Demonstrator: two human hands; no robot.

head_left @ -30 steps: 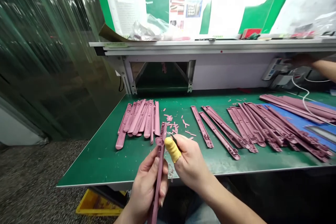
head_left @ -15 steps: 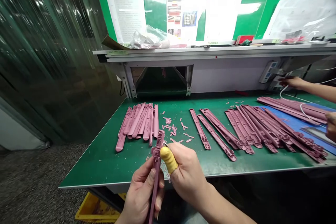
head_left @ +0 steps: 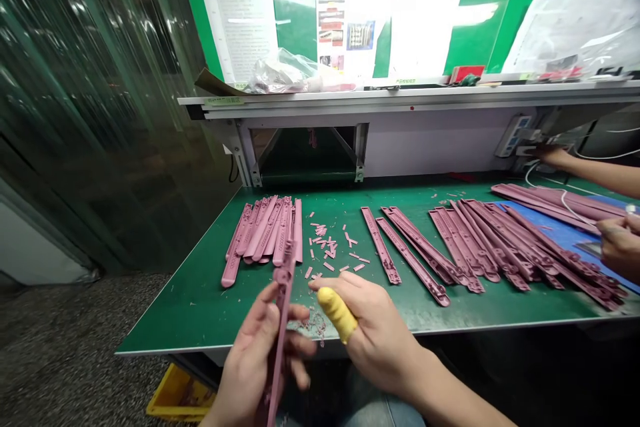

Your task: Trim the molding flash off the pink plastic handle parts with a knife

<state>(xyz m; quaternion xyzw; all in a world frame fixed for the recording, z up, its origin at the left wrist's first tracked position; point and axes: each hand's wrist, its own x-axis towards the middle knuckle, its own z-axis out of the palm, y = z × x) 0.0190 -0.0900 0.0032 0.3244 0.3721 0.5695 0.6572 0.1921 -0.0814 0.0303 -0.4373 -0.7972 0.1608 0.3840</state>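
A long pink plastic strip (head_left: pixel 281 320) stands nearly upright in my left hand (head_left: pixel 257 347), held between thumb and fingers and slightly blurred. Apart from the strip, to its right, is my right hand (head_left: pixel 375 327), with a yellow cover on the thumb and the fingers curled; what they hold, if anything, is hidden. Small pink scraps (head_left: pixel 327 247) lie on the green table beyond my hands. A pile of pink strips (head_left: pixel 265 230) is at the left, and several more strips (head_left: pixel 410 253) lie to the right.
The green table (head_left: pixel 190 320) has a larger heap of strips (head_left: pixel 520 247) at the right. Another person's hands (head_left: pixel 620 247) are at the far right, near a white cable and a blue mat. A yellow bin (head_left: pixel 167 397) sits below the table; a shelf (head_left: pixel 310 103) runs across the back.
My left hand has moved left and down with the strip. My right hand has drawn away from it to the right. The other person's lower hand has shifted left.
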